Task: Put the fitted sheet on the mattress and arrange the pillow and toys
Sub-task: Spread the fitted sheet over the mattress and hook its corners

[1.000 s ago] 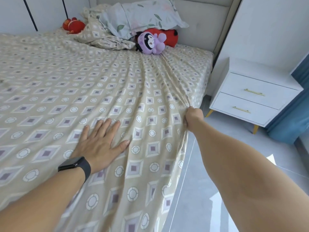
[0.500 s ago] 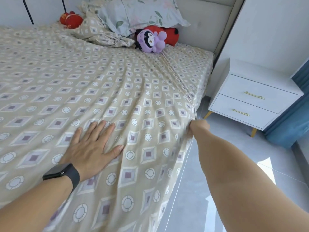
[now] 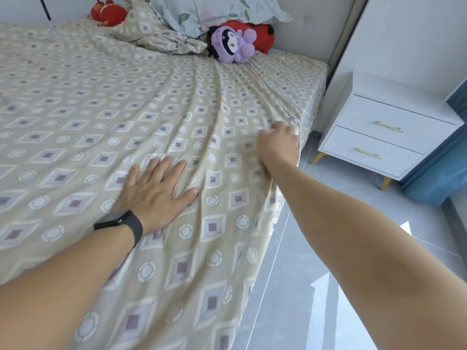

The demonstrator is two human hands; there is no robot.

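Observation:
The beige patterned fitted sheet (image 3: 106, 127) covers the mattress, with folds running from the headboard end to my right hand. My left hand (image 3: 154, 195), wearing a black watch, presses flat on the sheet with straight fingers. My right hand (image 3: 279, 145) is blurred at the bed's right edge, fingers curled into the gathered sheet there. A floral pillow (image 3: 214, 13) leans on the headboard. In front of it lie a purple plush toy (image 3: 233, 45) and a red plush toy (image 3: 262, 36). Another red toy (image 3: 108, 12) sits at the far left.
A crumpled piece of the same patterned fabric (image 3: 156, 36) lies under the pillow. A white two-drawer nightstand (image 3: 384, 132) stands right of the bed on a grey tile floor (image 3: 328, 248). A blue curtain (image 3: 444, 168) hangs at the far right.
My right hand has moved from beside the mattress edge up and forward onto the bed's edge, taking the sheet folds with it. My left hand stays pressed flat on the sheet.

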